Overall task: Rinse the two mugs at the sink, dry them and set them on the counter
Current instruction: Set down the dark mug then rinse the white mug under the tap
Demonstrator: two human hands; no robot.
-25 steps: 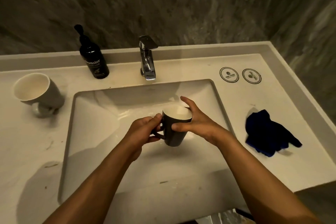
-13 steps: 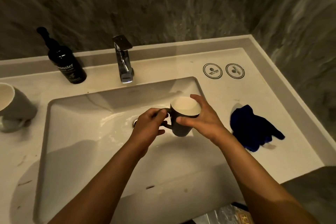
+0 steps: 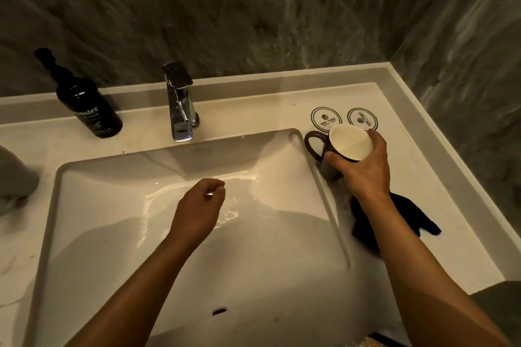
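Sink (image 3: 93, 234) is the big white basin in the surface. Left hand (image 3: 197, 211) hangs over its middle, fingers loosely curled, holds nothing. Right hand (image 3: 363, 169) is just right of sink, fingers wrapped round the dark mug (image 3: 327, 166) near its rim, mug upright over surface, w/ blue cloth (image 3: 411, 220) beside.

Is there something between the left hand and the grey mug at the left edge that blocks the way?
Nothing visible does. The left hand hangs over the sink, holding nothing, and only bare basin and counter lie between it and the grey mug. The soap bottle stands further back, off that path.
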